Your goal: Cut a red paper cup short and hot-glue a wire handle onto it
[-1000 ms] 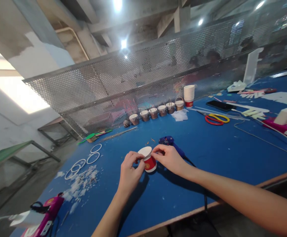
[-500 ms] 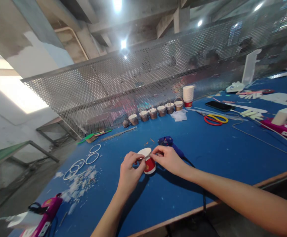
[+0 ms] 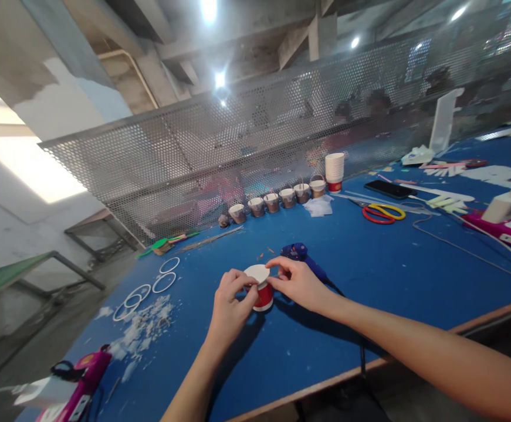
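Head view: both hands pinch a small red paper cup with a white top [image 3: 260,287] on the blue table [image 3: 391,275], left hand [image 3: 230,302] gripping its near side, right hand [image 3: 297,281] its rim. Just beyond lies a blue glue gun [image 3: 301,255]; farther back, a row of brown-wrapped cups [image 3: 277,201].

Blue glue gun [image 3: 301,255] just behind the right hand [image 3: 297,283], white rings [image 3: 149,284] and scraps off left, bare blue table [image 3: 387,275] on the right
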Action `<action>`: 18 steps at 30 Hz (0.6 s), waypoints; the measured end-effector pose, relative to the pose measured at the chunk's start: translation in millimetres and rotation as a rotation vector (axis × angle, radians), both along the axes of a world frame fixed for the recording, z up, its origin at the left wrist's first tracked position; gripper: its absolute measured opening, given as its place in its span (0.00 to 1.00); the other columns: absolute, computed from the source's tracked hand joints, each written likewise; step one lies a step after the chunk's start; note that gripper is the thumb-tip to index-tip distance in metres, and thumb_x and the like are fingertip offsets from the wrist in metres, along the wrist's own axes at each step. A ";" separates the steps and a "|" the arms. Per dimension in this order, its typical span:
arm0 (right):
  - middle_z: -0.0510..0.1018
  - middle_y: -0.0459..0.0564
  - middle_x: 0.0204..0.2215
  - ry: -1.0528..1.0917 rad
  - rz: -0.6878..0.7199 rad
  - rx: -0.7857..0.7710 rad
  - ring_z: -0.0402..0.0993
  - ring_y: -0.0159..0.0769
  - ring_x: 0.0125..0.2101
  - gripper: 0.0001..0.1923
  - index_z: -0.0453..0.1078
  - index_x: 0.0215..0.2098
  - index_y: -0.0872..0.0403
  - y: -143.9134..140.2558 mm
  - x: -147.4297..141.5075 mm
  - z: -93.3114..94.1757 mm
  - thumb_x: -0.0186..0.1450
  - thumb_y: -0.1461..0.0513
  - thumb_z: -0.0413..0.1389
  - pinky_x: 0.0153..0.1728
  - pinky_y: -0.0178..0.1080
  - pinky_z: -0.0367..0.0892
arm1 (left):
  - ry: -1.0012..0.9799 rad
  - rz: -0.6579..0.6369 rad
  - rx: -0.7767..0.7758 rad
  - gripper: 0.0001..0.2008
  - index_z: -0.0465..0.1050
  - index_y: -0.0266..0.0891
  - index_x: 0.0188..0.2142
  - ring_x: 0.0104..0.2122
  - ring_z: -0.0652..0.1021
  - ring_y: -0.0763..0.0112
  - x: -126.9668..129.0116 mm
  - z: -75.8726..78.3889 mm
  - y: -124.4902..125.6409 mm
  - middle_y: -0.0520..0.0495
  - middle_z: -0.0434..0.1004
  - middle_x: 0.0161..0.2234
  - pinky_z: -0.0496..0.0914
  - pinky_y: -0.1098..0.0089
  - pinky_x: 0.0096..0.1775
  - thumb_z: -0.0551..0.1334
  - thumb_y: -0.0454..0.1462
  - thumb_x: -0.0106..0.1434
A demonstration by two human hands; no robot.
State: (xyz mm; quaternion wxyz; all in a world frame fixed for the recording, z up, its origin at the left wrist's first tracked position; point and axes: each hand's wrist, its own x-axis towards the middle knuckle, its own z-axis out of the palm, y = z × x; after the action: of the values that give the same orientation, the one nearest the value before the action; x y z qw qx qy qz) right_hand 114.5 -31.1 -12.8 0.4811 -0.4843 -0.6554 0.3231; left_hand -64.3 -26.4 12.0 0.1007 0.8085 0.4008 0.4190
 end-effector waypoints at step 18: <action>0.79 0.46 0.28 -0.271 -0.031 0.215 0.71 0.32 0.26 0.04 0.75 0.33 0.53 -7.5 -7.0 -1.0 0.63 0.65 0.57 0.29 0.32 0.59 | 0.132 0.029 0.177 0.07 0.77 0.42 0.35 0.35 0.76 0.66 2.8 -6.5 -4.3 0.46 0.79 0.36 0.71 0.68 0.37 0.59 0.35 0.60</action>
State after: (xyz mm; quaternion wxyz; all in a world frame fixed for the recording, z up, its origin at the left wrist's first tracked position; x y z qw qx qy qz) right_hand 107.6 -38.5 -13.9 0.4423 -0.4793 -0.7375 0.1755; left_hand -61.5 -30.7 5.6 -0.0040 0.8341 0.3796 0.4001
